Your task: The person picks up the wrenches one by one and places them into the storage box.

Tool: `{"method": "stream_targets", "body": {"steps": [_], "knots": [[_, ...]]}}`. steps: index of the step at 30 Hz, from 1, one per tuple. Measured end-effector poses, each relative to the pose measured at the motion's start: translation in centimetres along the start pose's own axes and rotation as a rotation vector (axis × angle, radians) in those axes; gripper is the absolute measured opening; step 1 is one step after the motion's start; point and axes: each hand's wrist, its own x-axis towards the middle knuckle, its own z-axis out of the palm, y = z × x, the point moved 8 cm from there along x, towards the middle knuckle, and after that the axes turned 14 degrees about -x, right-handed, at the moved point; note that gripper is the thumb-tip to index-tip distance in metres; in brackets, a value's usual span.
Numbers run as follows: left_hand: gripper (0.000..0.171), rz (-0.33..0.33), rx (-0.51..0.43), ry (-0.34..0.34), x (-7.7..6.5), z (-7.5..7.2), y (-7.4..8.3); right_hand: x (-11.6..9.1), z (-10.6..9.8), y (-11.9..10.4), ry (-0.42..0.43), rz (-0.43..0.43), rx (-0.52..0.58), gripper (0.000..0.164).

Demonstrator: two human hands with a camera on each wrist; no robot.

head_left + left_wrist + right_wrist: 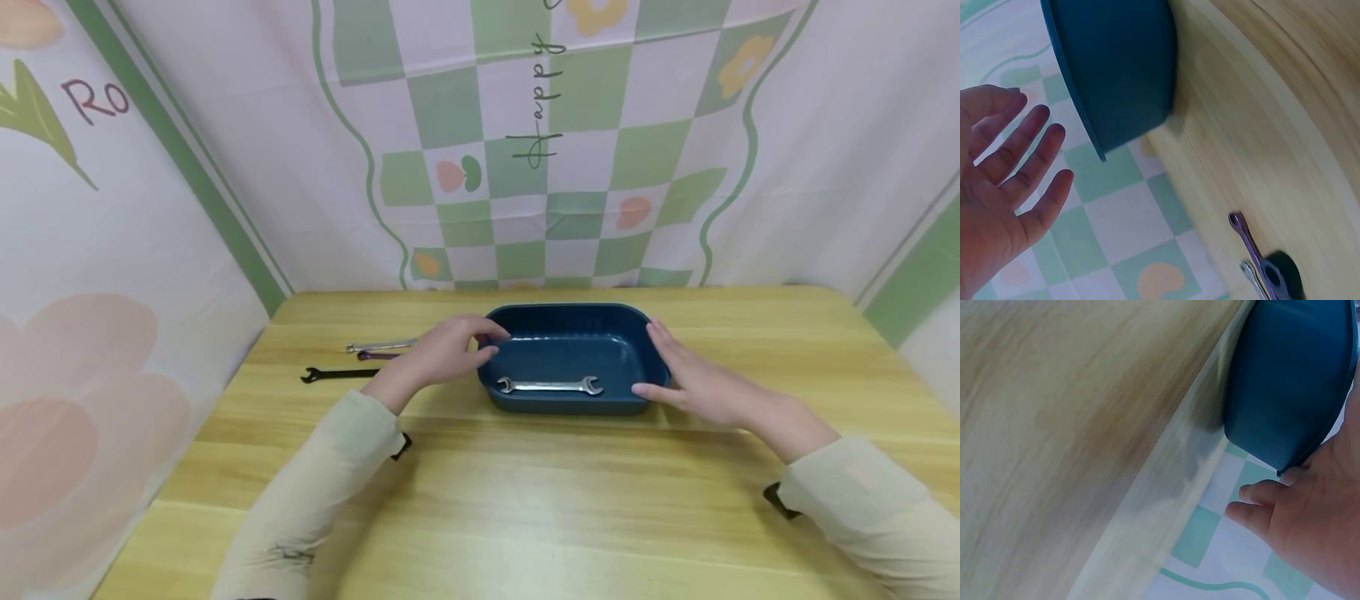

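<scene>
A big cloth (517, 150) with green and white squares hangs at the back. In front of it is the wide wooden tabletop (487, 500). A dark blue tub (566, 407) sits flat on it, near the back, between the two hands. The right hand (697, 385) is at the tub's right end, touching it. Its fingers are straight, and its thumb is spread apart from them, over the near corner. The left hand (450, 350) is at the left end. Its fingers bend a little and stay apart from the thumb, with nothing between them.

The wrenches are smallest. One shiny silver wrench (550, 386) lies inside the tub, along the near side. To the left of the tub, a black wrench (341, 374), a thin silver wrench (381, 345) and a purple wrench (375, 356) lie close together, partly hidden by the left hand and arm.
</scene>
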Motion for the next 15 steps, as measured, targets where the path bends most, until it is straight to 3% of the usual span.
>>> {"method": "stream_targets", "body": {"steps": [5, 15], "knots": [[0.032, -0.018, -0.001, 0.033, -1.0, -1.1, -0.9, -0.1, 0.0, 0.0, 0.000, -0.004, 0.006, 0.105], [0.030, 0.009, -0.042, 0.088, -2.8, -2.7, -2.5, 0.0, 0.2, 0.2, 0.002, -0.001, -0.002, 0.105]]}}
